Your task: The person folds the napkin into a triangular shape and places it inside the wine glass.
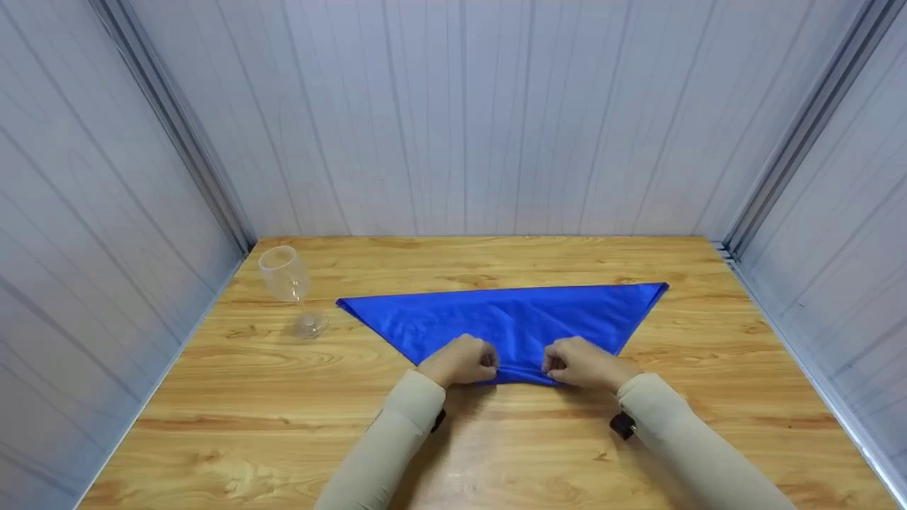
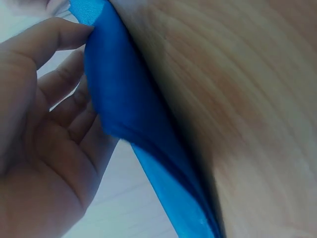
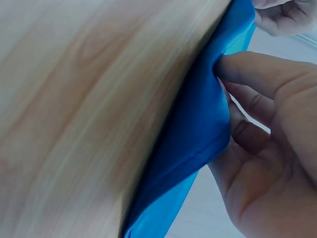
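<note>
A shiny blue cloth (image 1: 489, 312) lies on the wooden table, its long straight edge at the back and its sides narrowing toward the front. Its near edge is folded over, and both hands are at that fold. My left hand (image 1: 464, 360) pinches the fold on the left; in the left wrist view the thumb (image 2: 74, 33) presses on the blue fabric (image 2: 119, 84) with curled fingers behind it. A short way to the right, my right hand (image 1: 584, 363) pinches the same fold. In the right wrist view its thumb (image 3: 242, 69) dents the cloth (image 3: 198, 119).
A clear stemmed glass (image 1: 285, 276) stands upright at the back left of the wooden table (image 1: 248, 411), left of the cloth's left corner. Pale panel walls (image 1: 460, 120) enclose the table at the back and both sides.
</note>
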`<action>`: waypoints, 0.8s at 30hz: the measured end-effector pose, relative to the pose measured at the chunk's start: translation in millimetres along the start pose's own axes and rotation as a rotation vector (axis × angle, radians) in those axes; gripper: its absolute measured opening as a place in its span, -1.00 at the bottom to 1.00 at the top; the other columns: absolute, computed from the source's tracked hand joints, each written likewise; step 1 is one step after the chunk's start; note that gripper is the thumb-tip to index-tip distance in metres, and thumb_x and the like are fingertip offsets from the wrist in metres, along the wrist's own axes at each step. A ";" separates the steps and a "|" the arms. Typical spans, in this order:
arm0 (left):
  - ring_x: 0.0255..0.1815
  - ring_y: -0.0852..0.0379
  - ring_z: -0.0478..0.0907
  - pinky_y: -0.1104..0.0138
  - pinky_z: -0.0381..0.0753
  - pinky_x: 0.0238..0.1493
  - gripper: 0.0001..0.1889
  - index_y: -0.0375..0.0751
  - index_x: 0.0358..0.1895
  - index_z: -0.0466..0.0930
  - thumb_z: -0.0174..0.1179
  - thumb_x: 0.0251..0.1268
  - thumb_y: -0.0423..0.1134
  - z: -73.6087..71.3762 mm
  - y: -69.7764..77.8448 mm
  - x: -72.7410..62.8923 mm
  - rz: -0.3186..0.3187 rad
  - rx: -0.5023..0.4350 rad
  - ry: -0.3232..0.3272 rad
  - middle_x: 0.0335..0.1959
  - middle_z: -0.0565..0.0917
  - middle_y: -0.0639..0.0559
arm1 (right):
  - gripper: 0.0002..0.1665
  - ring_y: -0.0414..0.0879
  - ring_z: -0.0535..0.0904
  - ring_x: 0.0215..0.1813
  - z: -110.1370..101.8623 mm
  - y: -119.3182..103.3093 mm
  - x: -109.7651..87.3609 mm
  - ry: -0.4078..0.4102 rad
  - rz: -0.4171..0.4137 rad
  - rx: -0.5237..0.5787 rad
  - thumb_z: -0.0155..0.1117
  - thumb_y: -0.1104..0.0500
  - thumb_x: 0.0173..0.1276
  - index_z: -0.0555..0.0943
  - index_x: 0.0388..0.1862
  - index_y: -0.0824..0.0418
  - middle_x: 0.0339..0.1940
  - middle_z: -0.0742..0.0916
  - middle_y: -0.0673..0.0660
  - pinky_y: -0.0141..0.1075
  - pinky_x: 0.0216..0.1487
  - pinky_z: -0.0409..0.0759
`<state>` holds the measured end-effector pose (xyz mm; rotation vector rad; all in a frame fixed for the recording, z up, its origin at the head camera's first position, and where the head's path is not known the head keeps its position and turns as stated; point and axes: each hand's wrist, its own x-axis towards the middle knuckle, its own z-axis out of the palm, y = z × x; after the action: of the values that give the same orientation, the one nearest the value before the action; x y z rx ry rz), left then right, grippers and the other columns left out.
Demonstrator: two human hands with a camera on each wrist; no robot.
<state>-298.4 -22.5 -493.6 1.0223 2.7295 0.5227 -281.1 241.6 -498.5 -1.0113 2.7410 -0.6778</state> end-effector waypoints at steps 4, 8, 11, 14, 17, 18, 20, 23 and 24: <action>-0.35 0.23 0.58 0.38 0.58 -0.27 -0.95 -0.08 -0.33 0.74 0.30 0.27 -0.27 -0.4 -2.0 3.3 -0.041 -0.015 -0.012 -0.40 0.68 0.15 | -0.88 -0.18 0.54 -0.28 2.1 1.9 -1.4 0.013 -0.022 -0.018 0.33 0.36 0.29 0.68 -0.35 0.14 -0.35 0.65 -0.05 -0.26 -0.25 0.58; -0.42 0.25 0.49 0.39 0.53 -0.33 -0.95 -0.10 -0.37 0.72 0.33 0.26 -0.27 -1.6 -2.3 5.2 -0.063 -0.029 -0.007 -0.46 0.62 0.17 | -0.89 -0.12 0.56 -0.23 3.4 1.7 -4.4 0.028 -0.046 -0.041 0.26 0.34 0.35 0.68 -0.30 0.16 -0.31 0.65 -0.01 -0.19 -0.19 0.59; -0.45 0.25 0.44 0.40 0.49 -0.35 -0.94 -0.11 -0.38 0.71 0.33 0.26 -0.27 -2.5 -2.5 5.3 -0.073 -0.033 0.001 -0.49 0.59 0.18 | -0.93 -0.09 0.55 -0.20 2.9 -1.0 -8.1 0.022 -0.044 -0.029 0.24 0.26 0.39 0.67 -0.25 0.17 -0.28 0.63 0.00 -0.15 -0.15 0.58; -0.45 0.24 0.44 0.39 0.49 -0.35 -0.94 -0.11 -0.37 0.71 0.33 0.26 -0.27 -2.8 -2.9 4.5 -0.078 -0.036 0.009 -0.49 0.59 0.18 | -0.91 -0.10 0.52 -0.17 2.3 -4.3 -12.9 -0.002 -0.008 -0.011 0.31 0.15 0.41 0.67 -0.18 0.14 -0.23 0.59 -0.04 -0.14 -0.11 0.55; -0.44 0.25 0.46 0.38 0.51 -0.34 -0.95 -0.10 -0.37 0.72 0.34 0.25 -0.27 -2.3 -3.5 3.8 -0.078 -0.040 0.015 -0.48 0.60 0.18 | -0.82 -0.09 0.51 -0.12 3.2 -6.0 -16.8 -0.003 0.013 -0.028 0.39 0.08 0.38 0.68 -0.12 0.13 -0.19 0.57 -0.05 -0.12 -0.06 0.54; -0.44 0.25 0.46 0.39 0.51 -0.34 -0.95 -0.09 -0.36 0.72 0.34 0.25 -0.26 -1.9 -3.6 3.6 -0.079 -0.041 0.015 -0.48 0.60 0.18 | -0.80 -0.09 0.51 -0.10 3.8 -6.1 -17.5 0.007 0.010 -0.047 0.40 0.07 0.37 0.69 -0.12 0.13 -0.18 0.57 -0.06 -0.11 -0.04 0.54; -0.44 0.26 0.46 0.39 0.51 -0.34 -0.95 -0.09 -0.37 0.72 0.34 0.25 -0.27 -1.3 -3.8 3.6 -0.077 -0.041 0.019 -0.49 0.60 0.19 | -0.81 -0.09 0.51 -0.09 5.0 -5.9 -18.3 0.030 0.003 -0.081 0.40 0.09 0.38 0.72 -0.12 0.15 -0.18 0.58 -0.06 -0.11 -0.02 0.55; -0.45 0.26 0.45 0.40 0.49 -0.35 -0.95 -0.12 -0.38 0.72 0.34 0.24 -0.28 -0.5 -3.6 3.8 -0.071 -0.041 0.029 -0.50 0.58 0.19 | -0.84 -0.11 0.49 -0.11 5.4 -5.9 -17.7 0.054 -0.006 -0.119 0.39 0.11 0.38 0.74 -0.14 0.16 -0.22 0.58 -0.07 -0.13 -0.05 0.55; -0.45 0.26 0.44 0.40 0.49 -0.35 -0.95 -0.12 -0.38 0.72 0.34 0.23 -0.28 -0.5 -3.4 3.7 -0.069 -0.039 0.032 -0.50 0.58 0.19 | -0.85 -0.12 0.48 -0.12 5.0 -6.0 -16.9 0.059 -0.012 -0.133 0.39 0.11 0.38 0.75 -0.16 0.16 -0.23 0.58 -0.08 -0.15 -0.07 0.55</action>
<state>-303.4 -22.5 -494.6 0.9152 2.7599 0.5829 -263.3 246.7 -500.6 -1.0518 2.8667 -0.5421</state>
